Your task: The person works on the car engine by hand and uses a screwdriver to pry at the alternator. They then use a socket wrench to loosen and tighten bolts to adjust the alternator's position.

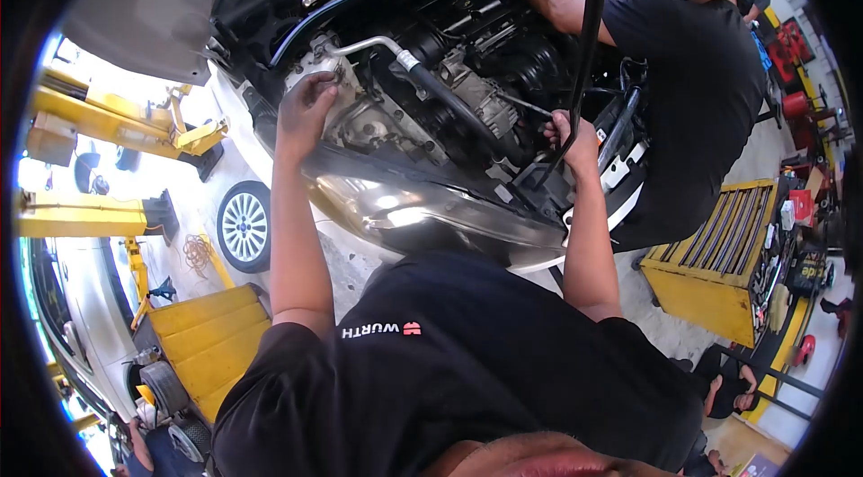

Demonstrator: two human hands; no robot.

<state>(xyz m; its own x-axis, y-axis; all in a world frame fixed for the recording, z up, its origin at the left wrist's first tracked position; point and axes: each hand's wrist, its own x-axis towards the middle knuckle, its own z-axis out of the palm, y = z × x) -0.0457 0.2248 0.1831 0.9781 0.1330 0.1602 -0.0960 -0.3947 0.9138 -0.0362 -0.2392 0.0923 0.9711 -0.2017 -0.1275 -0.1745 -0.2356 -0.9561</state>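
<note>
My right hand (pixel 570 137) is wrapped around the end of a thin metal rod (pixel 526 106) that runs up and left into the engine (pixel 431 108), fingers curled tight on it, close to the front edge of the bay just above the headlight (pixel 404 207). The rod's far tip is down among the black hoses, and I cannot see what it sits on. If it slips off whatever it bears against, I reckon my knuckles go straight into the hard edges around it, because I am leaning in with weight on that arm.

My left hand (pixel 306 104) is up on the pale metal part of the engine beside the silver pipe (pixel 378 45), fingers bent over its edge and pressed together; I cannot tell whether they grip anything or only brace. A slick surface there could let that hand slide.

The black prop rod (pixel 589 36) holding the hood stands right next to my right wrist, so a hard jerk could knock it, I think.

Another person (pixel 692 90) in a black shirt reaches into the same bay from the far side, so a sudden move of mine might catch that arm. A yellow tool cart (pixel 719 252) stands behind them, well apart
</note>
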